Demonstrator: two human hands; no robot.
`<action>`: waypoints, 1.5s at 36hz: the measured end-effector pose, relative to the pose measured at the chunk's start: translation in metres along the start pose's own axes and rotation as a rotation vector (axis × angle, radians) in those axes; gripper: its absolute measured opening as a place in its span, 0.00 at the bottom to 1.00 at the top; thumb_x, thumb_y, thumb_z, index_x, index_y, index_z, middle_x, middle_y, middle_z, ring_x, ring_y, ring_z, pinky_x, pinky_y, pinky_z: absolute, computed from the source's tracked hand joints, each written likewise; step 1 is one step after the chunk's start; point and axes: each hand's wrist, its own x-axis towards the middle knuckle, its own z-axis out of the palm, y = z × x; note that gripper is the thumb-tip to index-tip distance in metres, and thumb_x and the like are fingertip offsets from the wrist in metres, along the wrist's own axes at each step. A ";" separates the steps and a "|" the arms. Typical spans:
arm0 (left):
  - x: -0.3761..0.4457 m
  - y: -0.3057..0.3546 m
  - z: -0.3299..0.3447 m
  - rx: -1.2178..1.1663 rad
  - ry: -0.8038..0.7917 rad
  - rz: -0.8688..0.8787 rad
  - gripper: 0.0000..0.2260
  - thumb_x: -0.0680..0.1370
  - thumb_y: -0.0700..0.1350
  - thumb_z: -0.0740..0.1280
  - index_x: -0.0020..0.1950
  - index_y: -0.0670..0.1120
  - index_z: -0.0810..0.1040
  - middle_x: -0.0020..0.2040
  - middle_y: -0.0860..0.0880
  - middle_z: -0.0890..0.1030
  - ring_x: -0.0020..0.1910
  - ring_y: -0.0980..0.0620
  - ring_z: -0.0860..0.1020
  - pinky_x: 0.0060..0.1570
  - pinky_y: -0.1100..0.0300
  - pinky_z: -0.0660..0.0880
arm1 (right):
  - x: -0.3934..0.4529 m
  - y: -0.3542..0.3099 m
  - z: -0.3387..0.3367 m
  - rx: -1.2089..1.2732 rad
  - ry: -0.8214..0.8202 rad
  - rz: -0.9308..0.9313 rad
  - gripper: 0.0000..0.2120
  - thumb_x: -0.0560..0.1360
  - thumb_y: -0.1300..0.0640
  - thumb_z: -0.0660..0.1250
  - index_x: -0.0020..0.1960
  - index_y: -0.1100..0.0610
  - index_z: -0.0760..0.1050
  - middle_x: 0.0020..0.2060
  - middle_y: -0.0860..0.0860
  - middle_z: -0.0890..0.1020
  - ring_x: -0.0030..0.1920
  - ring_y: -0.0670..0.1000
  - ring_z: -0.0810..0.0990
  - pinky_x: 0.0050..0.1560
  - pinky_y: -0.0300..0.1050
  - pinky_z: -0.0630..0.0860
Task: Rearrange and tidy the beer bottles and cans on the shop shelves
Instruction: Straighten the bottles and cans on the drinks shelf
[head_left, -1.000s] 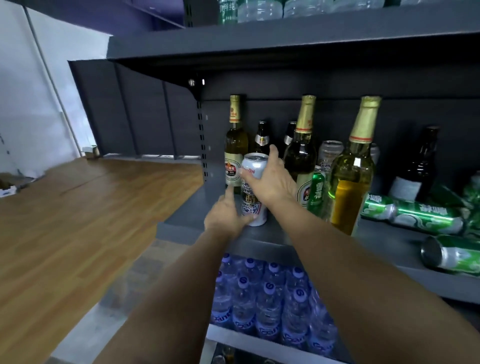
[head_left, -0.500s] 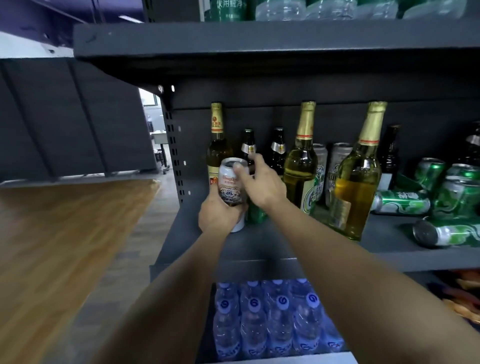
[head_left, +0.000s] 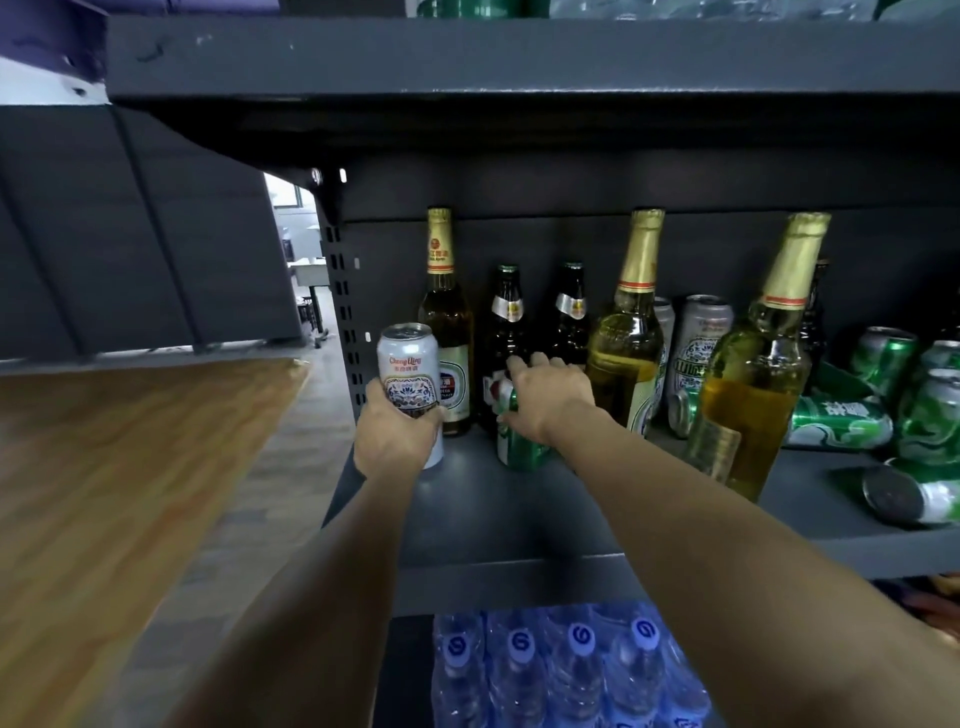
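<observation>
Your left hand (head_left: 396, 426) has its fingers curled round the white printed aluminium can (head_left: 410, 382) and holds it upright, just above the left end of the dark grey metal shelf (head_left: 519, 519). Your right hand (head_left: 550, 402) lies on top of the green aluminium can (head_left: 519, 441), fingers bent over its upper part; how firmly it grips, I cannot tell. You seem to be sorting cans near the left end. Next, each can needs a free upright place. Bare room is along the front edge; tall glass bottles (head_left: 631, 332) stand close behind, so move low and slowly.
</observation>
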 end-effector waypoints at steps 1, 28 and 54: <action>0.002 -0.001 0.000 -0.012 -0.003 0.001 0.30 0.66 0.52 0.78 0.62 0.47 0.68 0.57 0.45 0.78 0.57 0.41 0.77 0.54 0.49 0.74 | 0.001 0.000 0.000 0.057 0.000 0.012 0.32 0.75 0.42 0.67 0.72 0.55 0.61 0.66 0.56 0.69 0.66 0.58 0.69 0.60 0.52 0.71; -0.046 0.016 0.013 0.418 -0.096 0.699 0.33 0.74 0.62 0.63 0.75 0.49 0.60 0.70 0.50 0.66 0.69 0.50 0.65 0.65 0.55 0.67 | 0.028 -0.006 -0.014 0.806 0.223 0.274 0.24 0.82 0.49 0.57 0.72 0.62 0.62 0.67 0.61 0.71 0.67 0.61 0.69 0.62 0.53 0.69; -0.052 0.022 0.026 0.357 0.046 0.577 0.32 0.71 0.48 0.69 0.72 0.43 0.63 0.66 0.46 0.70 0.66 0.46 0.66 0.64 0.53 0.65 | 0.058 -0.013 -0.001 0.764 0.316 0.420 0.27 0.74 0.44 0.69 0.65 0.57 0.66 0.60 0.59 0.75 0.61 0.61 0.75 0.45 0.47 0.70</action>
